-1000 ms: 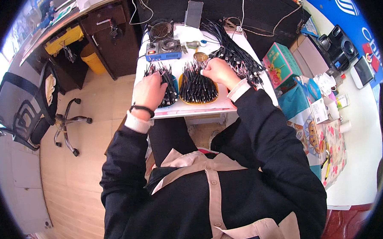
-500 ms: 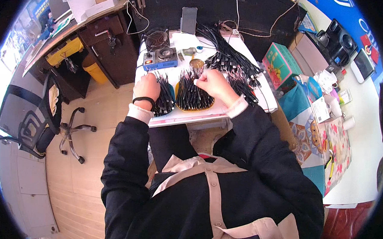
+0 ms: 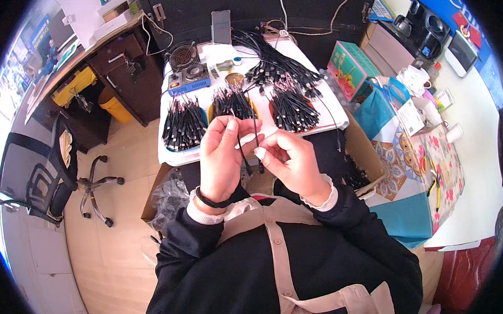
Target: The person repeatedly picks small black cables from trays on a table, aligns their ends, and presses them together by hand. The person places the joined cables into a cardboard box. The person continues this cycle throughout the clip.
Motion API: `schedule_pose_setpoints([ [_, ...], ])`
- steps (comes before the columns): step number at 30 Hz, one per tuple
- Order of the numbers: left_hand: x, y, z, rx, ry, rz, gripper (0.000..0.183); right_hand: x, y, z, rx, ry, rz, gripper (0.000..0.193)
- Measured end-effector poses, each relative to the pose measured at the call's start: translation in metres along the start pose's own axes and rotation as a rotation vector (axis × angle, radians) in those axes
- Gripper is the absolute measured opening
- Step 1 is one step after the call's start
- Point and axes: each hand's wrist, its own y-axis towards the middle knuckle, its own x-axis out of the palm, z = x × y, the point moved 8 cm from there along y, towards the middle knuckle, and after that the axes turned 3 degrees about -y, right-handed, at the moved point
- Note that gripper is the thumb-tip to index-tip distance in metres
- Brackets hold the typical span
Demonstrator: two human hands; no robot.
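My left hand (image 3: 220, 150) is raised in front of the table's near edge, closed on a short black cable (image 3: 241, 147) that hangs down past the fingers. Close beside it, the fingers of my right hand (image 3: 288, 162) are bent around a second black cable (image 3: 256, 129), whose dark end shows below. Behind the hands, black cable pieces with pinkish wire ends fill three shallow trays: a left bunch (image 3: 184, 123), a middle bunch (image 3: 226, 102) partly hidden by my left hand, and a right bunch (image 3: 294, 107).
A blue soldering station (image 3: 189, 84) and a small fan (image 3: 183, 56) stand at the table's back left. A long cable bundle (image 3: 281, 60) lies at the back right. Beside the table are a green box (image 3: 353, 71), a cardboard box (image 3: 368, 154) and an office chair (image 3: 44, 166).
Both hands have come away from the left and middle bunches toward me and closer together, now with a black cable in each. The view has shifted slightly.
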Motion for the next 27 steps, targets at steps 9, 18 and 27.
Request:
schedule_pose_setpoints([
  [9,0.033,-0.023,-0.007,-0.012,-0.002,-0.168,0.012,-0.002,-0.020,-0.004,-0.051,-0.118,-0.043,0.014],
  [18,0.033,-0.026,-0.012,0.001,0.085,-0.229,0.009,-0.037,-0.013,0.001,0.082,0.065,-0.071,0.013],
  [27,0.039,-0.032,-0.022,-0.131,0.130,-0.259,0.005,-0.031,0.003,0.004,0.093,0.479,-0.151,0.014],
])
